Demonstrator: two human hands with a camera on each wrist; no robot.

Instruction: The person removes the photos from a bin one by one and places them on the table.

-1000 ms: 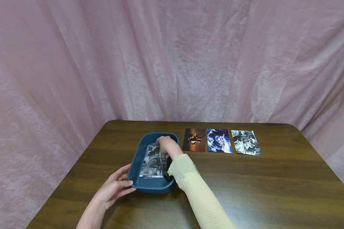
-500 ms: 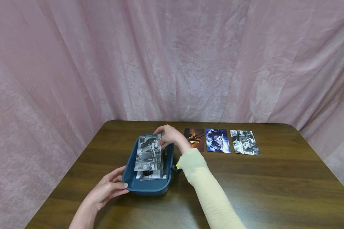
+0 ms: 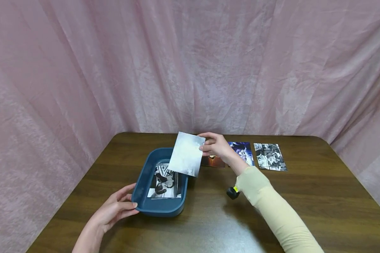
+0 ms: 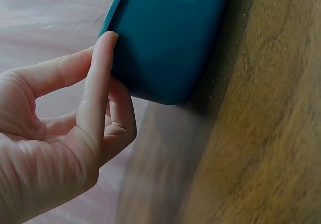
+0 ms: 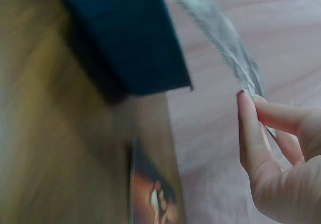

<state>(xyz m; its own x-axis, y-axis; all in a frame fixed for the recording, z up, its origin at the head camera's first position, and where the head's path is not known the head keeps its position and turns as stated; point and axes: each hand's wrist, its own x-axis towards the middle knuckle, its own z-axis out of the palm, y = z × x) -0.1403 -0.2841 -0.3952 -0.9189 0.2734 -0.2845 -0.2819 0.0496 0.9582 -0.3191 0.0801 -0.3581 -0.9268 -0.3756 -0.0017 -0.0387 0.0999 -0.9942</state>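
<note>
My left hand [image 3: 114, 210] grips the near left corner of a blue plastic bin [image 3: 159, 211]. The left wrist view shows the thumb and fingers at the bin's rim [image 4: 104, 27]. With my right hand [image 3: 220, 147] I pinch one edge of a photo print [image 3: 186, 154], held tilted above the bin's right side. Glare whitens its face in the head view; in the right wrist view the print [image 5: 223, 35] is seen nearly edge-on. Inside the bin lie black-and-white photo prints [image 3: 164, 183], partly covered by the raised one.
Three prints lie in a row at the back of the brown wooden table [image 3: 215, 225]: an orange-brown one [image 3: 214, 161] partly hidden by my right hand, a blue one [image 3: 244, 151], and a black-and-white one [image 3: 270, 157]. A pink curtain [image 3: 190, 70] hangs behind.
My right hand has lifted a black-and-white print out of the bin and carried it up and right. Another print shows beneath. The bin has shifted slightly left with my left hand on it.
</note>
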